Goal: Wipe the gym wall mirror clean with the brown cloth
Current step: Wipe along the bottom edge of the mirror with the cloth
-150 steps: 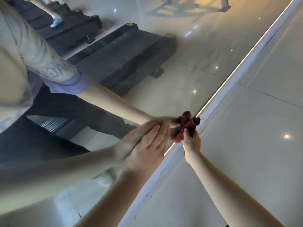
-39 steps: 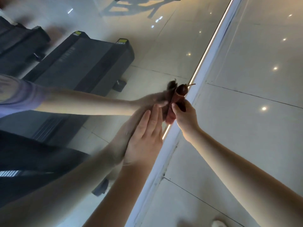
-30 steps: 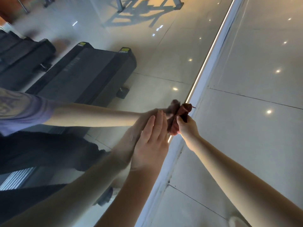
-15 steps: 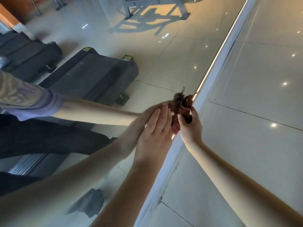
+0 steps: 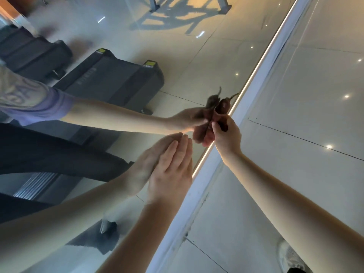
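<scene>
The wall mirror (image 5: 197, 62) fills the left and middle of the view and meets the floor along a pale lit bottom strip (image 5: 254, 83). My right hand (image 5: 226, 134) grips the bunched brown cloth (image 5: 222, 107) and holds it against the glass just above that strip. My left hand (image 5: 173, 166) lies flat on the mirror with straight fingers, below and left of the cloth and a small gap apart from it. Both arms and the cloth show again as reflections in the glass.
Glossy grey floor tiles (image 5: 315, 115) stretch to the right of the strip. A white shoe (image 5: 291, 257) stands at the bottom right. The mirror reflects dark treadmills (image 5: 110, 77) and a person's legs and sleeve at the left.
My right hand has slid the cloth up along the mirror's bottom edge, away from my left hand. My left hand stays flat on the glass, now a gap apart from the cloth.
</scene>
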The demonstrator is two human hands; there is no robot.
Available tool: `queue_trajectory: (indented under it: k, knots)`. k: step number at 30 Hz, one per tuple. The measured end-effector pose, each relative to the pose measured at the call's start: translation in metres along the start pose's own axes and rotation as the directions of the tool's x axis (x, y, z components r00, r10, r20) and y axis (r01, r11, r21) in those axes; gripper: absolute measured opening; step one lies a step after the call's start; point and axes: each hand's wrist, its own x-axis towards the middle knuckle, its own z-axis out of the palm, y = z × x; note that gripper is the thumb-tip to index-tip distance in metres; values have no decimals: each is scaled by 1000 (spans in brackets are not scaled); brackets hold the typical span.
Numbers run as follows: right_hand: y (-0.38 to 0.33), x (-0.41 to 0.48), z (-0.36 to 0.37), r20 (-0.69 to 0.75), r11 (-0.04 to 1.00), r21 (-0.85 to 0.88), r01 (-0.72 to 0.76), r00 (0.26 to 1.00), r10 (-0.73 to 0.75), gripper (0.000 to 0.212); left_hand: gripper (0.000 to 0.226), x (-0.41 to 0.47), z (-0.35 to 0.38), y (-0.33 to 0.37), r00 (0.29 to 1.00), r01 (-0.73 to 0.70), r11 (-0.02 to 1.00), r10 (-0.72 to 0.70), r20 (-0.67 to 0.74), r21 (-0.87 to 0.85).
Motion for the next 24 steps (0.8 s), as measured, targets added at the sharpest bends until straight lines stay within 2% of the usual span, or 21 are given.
queue_trajectory:
  k: [2,5,8,11,13,15,17,20,24]
  knots:
    - [12,8,4,23,996,-53,-72,997,73,23,73,7,2,2,1000,5,1000,-5,21,-14]
    - [32,4,7,106,957,-149,-250,958,267,32,71,24,9,6,1000,10,997,-9,22,-78]
    - [37,-4,5,192,946,-54,-320,926,325,29,72,43,9,5,1000,11,989,-7,24,-149]
    - [31,1,3,233,907,118,-404,899,371,18,76,62,10,3,1000,8,986,-7,12,-165]
    - [19,17,-1,171,923,194,-332,938,302,12,74,74,12,4,1000,27,984,-28,-5,-174]
    - [5,39,-10,89,967,176,-186,981,173,12,69,84,16,6,1000,27,986,-28,-2,-164]
    - [1,57,-16,55,986,122,-115,993,109,13,70,90,20,7,1000,5,994,-4,14,-108]
    - [17,70,-12,66,976,14,-215,975,214,21,78,92,26,6,999,-48,999,48,17,4]
    - [33,60,-9,135,942,2,-337,933,333,27,72,93,33,10,999,-41,998,40,16,41]
